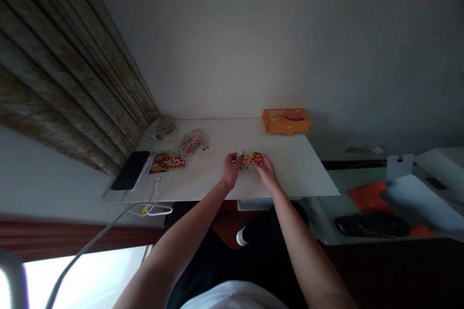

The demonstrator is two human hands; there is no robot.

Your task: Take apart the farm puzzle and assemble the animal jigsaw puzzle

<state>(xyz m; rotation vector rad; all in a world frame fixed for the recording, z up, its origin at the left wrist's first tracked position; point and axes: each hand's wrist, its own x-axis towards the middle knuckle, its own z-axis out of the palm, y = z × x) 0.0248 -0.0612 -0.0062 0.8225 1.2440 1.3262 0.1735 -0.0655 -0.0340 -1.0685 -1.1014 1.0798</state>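
Note:
Over the front middle of the white table (290, 164), my two hands hold a small colourful puzzle section (248, 160) with green, yellow and red patterns. My left hand (231, 169) grips its left edge, thumb toward me. On the opposite edge, the fingers of my right hand (267, 172) are closed round it. How the pieces join is too small to make out. To the left lie a clear bag of puzzle pieces (195, 142), a few small red bits (206, 148) beside it, and a bright printed picture card (168, 161).
An orange box (287, 121) stands at the back right and another clear bag (165, 127) at the back left. A black phone (131, 170) lies at the left edge near a white cable (157, 188). Curtains (72, 53) hang alongside.

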